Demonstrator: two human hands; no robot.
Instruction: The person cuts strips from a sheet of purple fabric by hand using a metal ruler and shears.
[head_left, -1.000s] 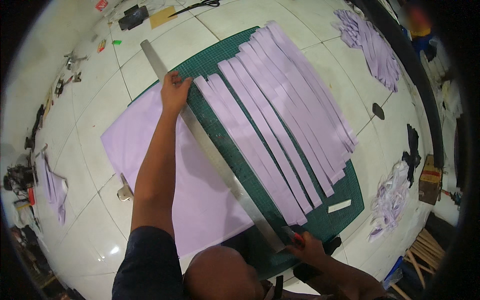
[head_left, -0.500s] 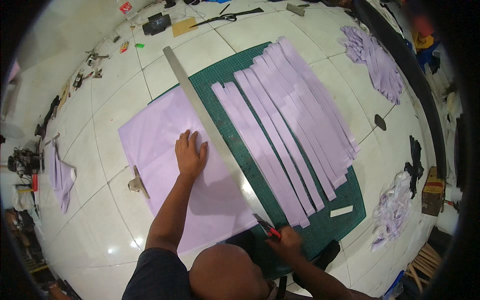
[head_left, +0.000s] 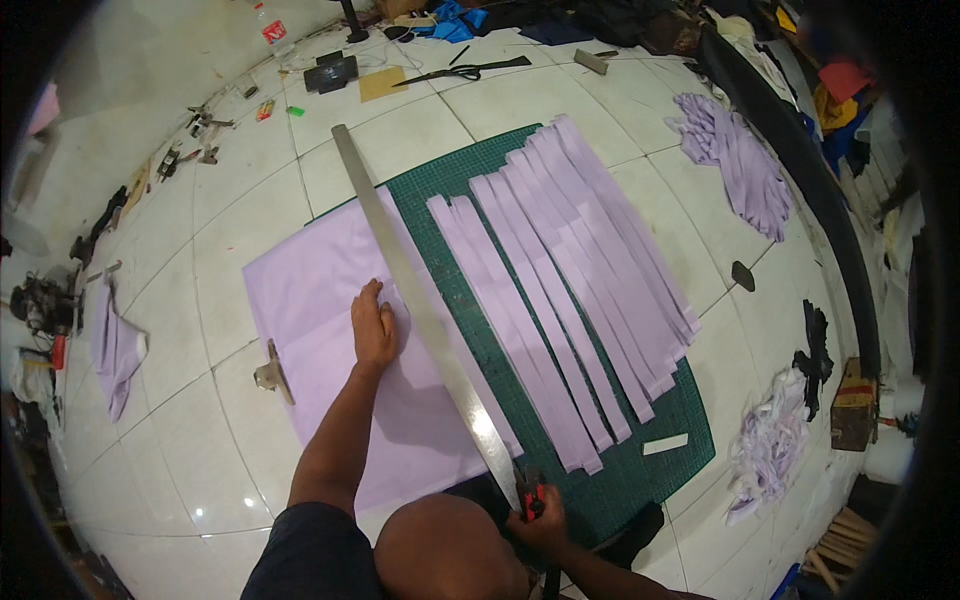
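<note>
A lilac fabric sheet [head_left: 310,270] lies on the green cutting mat [head_left: 610,470] and past its left edge. My left hand [head_left: 374,328] rests on the sheet, fingers stretched out by the left edge of a long metal ruler [head_left: 415,300]. The ruler crosses the fabric at a slant, with a narrow band of lilac showing along its right side. At the ruler's near end, my right hand [head_left: 542,525] grips a red and black utility knife [head_left: 531,493]. Cut lilac strips [head_left: 590,260] lie side by side on the mat's right part.
A metal clip [head_left: 270,375] holds the sheet's left edge. A small white bar [head_left: 665,443] is on the mat. Lilac fabric bundles [head_left: 735,160] and tangled scraps [head_left: 770,445] lie on the tiles at right. Black scissors [head_left: 465,71] and a tan card [head_left: 382,84] are at the far side.
The ruler has shifted left over the sheet, baring a band of fabric on its right. My right hand with the knife has moved left and nearer. The whole view has shifted slightly.
</note>
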